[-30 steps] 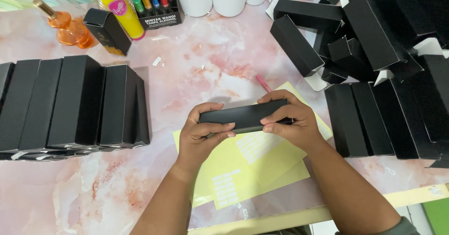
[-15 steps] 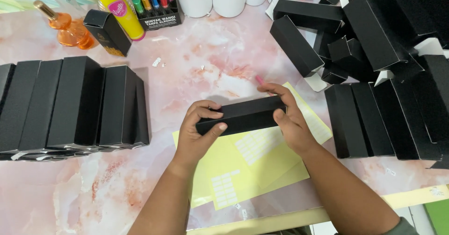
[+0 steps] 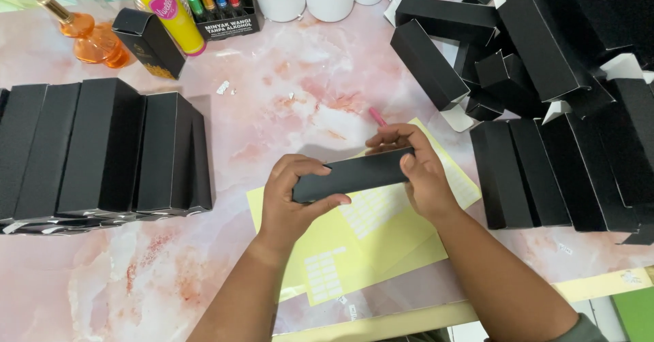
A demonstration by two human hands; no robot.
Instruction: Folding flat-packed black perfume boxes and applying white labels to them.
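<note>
1. Black box [image 3: 354,175], long, held level by left hand [image 3: 289,202] and right hand [image 3: 415,172].
2. Yellow sheets [image 3: 381,240] beneath.
3. Black boxes [image 3: 102,151] in a row, left.
4. Box pile [image 3: 545,63], right.
5. Orange bottle [image 3: 88,35], far left.

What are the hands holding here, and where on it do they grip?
A long black carton box, held by its two ends: the left hand wraps the left end, the right hand the right end, above the yellow sticker sheet.

I see a long, narrow black box [image 3: 354,175], matte and closed, held lying lengthwise and tilted slightly up toward the right. It sits between my left hand [image 3: 289,202] and right hand [image 3: 415,168], above the yellow sheet [image 3: 381,246].
</note>
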